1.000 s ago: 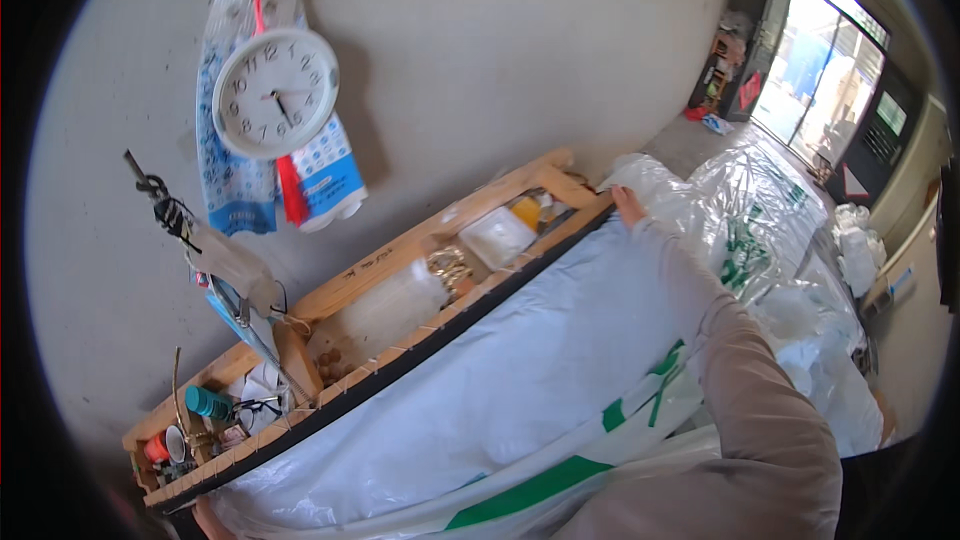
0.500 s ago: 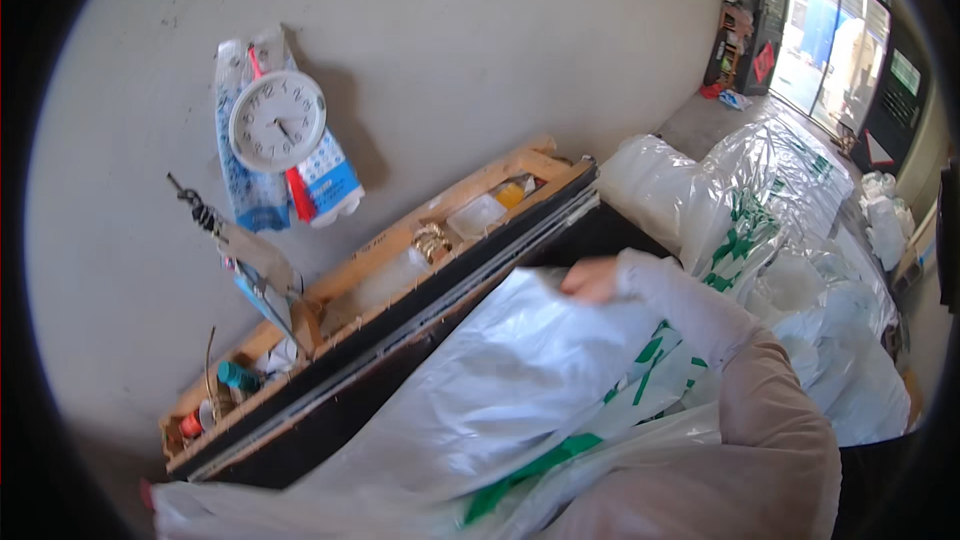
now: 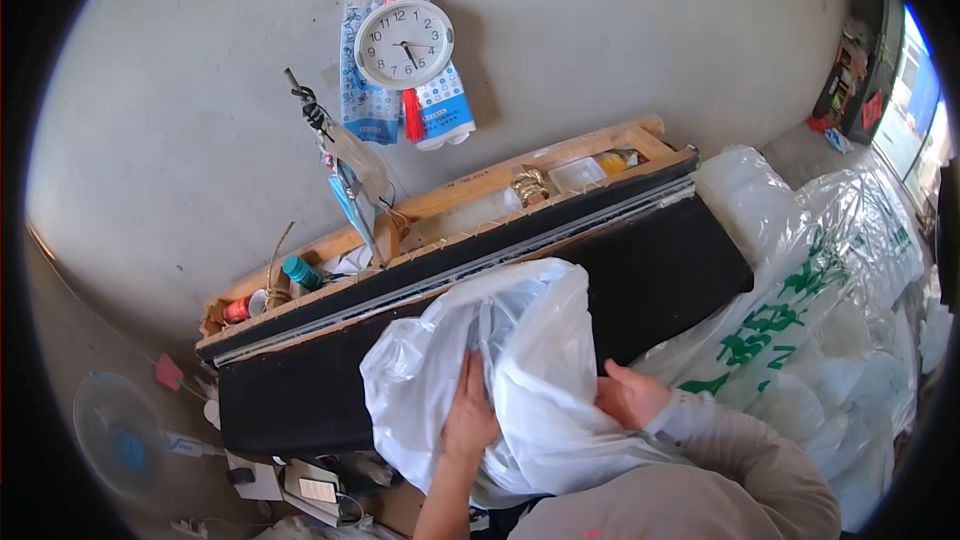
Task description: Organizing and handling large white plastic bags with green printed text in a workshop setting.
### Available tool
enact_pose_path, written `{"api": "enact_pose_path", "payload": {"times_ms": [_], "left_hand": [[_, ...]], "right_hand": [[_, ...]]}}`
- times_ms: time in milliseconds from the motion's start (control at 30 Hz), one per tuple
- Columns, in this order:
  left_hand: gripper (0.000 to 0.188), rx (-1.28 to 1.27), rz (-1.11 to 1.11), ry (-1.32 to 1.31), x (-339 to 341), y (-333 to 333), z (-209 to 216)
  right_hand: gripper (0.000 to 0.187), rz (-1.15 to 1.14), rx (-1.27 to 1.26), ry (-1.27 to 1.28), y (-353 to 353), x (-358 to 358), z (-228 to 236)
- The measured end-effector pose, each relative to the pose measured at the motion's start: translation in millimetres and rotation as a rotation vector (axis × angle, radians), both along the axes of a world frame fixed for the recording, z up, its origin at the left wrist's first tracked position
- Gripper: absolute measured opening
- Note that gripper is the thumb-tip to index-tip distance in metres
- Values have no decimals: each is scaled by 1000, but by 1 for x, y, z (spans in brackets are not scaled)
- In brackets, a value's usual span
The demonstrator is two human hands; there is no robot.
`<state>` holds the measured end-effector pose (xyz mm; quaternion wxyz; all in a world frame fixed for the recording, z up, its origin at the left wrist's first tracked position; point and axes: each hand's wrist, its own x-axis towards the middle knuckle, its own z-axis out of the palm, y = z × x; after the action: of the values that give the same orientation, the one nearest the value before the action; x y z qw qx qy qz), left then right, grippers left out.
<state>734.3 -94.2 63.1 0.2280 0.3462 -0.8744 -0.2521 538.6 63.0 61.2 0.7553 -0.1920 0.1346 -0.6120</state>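
A large white plastic bag [image 3: 545, 380] stands bunched in front of me, its upper part gathered into loose folds. My left hand [image 3: 470, 420] reaches up into a fold of it, fingers stretched out and lying against the plastic, not gripping. On the bag's right side is my right hand [image 3: 635, 396], its thumb raised apart and its fingers bent against the plastic, their tips partly hidden. Behind the bag lies a black padded surface [image 3: 660, 270]. To the right rests a heap of clear plastic packing with green print [image 3: 760, 340], holding white bags.
Along the wall runs a wooden trough [image 3: 470, 180] with rope, a teal-capped bottle [image 3: 302, 272] and a red can. A wall clock [image 3: 404, 44] hangs over blue-white packs. At lower left stand a fan [image 3: 120, 435] and a phone [image 3: 318, 490] on a box.
The spread white plastic has been pulled in and gathered upright before me. My left hand has come into view, and my right hand has moved down. The view has swung right and down.
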Motion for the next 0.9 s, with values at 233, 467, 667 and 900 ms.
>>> {"api": "enact_pose_path", "payload": {"times_ms": [233, 467, 667, 900], "left_hand": [[23, 554, 291, 665, 52, -10, 1], [19, -106, 37, 164, 52, 21, 27], [19, -166, -140, 50, 31, 59, 20], [17, -370, 357, 368, 84, 38, 57]], "right_hand": [[28, -492, 325, 2362, 8, -74, 30], [34, -1176, -435, 2102, -51, -68, 163], [76, -601, -925, 2152, -184, 57, 109], [39, -224, -571, 1820, -208, 93, 79]]}}
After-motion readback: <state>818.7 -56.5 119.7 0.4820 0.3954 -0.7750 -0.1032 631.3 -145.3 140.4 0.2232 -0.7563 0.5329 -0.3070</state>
